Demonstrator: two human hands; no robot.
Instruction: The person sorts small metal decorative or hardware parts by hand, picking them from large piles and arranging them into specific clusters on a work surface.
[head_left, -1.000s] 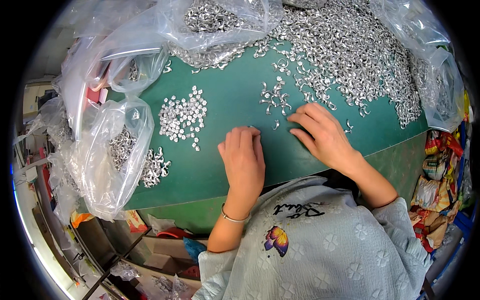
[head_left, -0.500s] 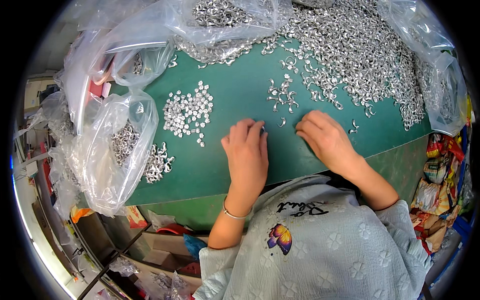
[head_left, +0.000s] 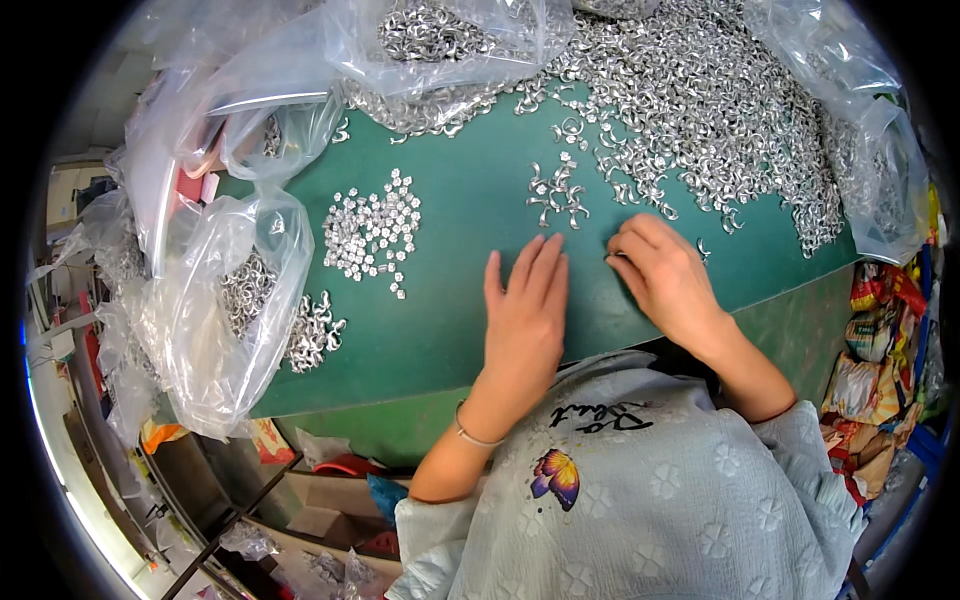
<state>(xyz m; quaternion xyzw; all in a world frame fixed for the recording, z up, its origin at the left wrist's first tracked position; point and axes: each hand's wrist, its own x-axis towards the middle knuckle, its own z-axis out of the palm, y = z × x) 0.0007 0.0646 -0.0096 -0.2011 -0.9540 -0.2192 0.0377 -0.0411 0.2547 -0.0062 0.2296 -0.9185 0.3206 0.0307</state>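
Observation:
My left hand (head_left: 527,320) lies over the green table top (head_left: 460,190), palm down with the fingers stretched out and open. Just beyond its fingertips is a small cluster of curved silver metal pieces (head_left: 558,192). To the right, my right hand (head_left: 663,275) has thumb and fingers pinched together; whatever is between them is too hidden to make out. One loose curved piece (head_left: 703,248) lies beside its knuckles. Left of my left hand, several small flower-shaped silver pieces (head_left: 372,232) are spread in a patch.
A large heap of curved silver pieces (head_left: 710,110) covers the far right. Clear plastic bags with metal pieces stand at the far middle (head_left: 440,60), left (head_left: 215,310) and right edge (head_left: 880,190). A smaller pile of curved pieces (head_left: 315,332) sits by the left bag.
My left hand has shifted right and its curled fingers have straightened. The lone curved piece between my hands no longer shows. My right hand has moved slightly right, still pinched.

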